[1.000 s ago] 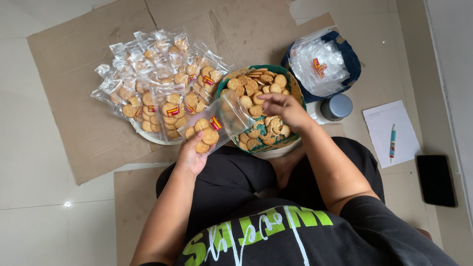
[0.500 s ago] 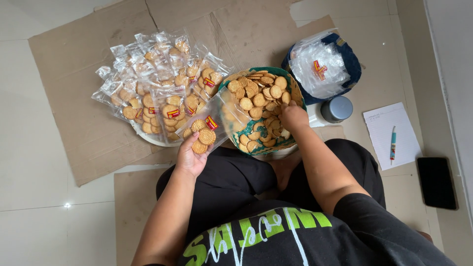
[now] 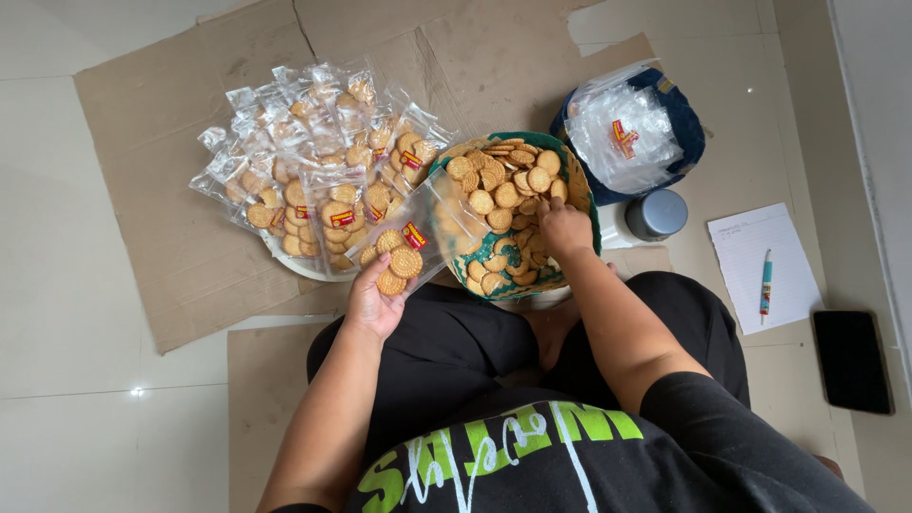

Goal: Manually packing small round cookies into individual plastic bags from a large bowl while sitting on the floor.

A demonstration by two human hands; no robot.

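left hand (image 3: 372, 302) grips clear bag (image 3: 418, 237) | right hand (image 3: 566, 228) in biscuits (image 3: 503, 195), grip hidden

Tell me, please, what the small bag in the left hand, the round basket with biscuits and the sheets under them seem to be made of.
Small bag: clear glossy plastic film, seemingly; the biscuits show through it. Basket: looks woven, tan and green strands, matte; fibre or plastic, unclear. Sheets: brown matte corrugated cardboard, judging by creases and torn edges.
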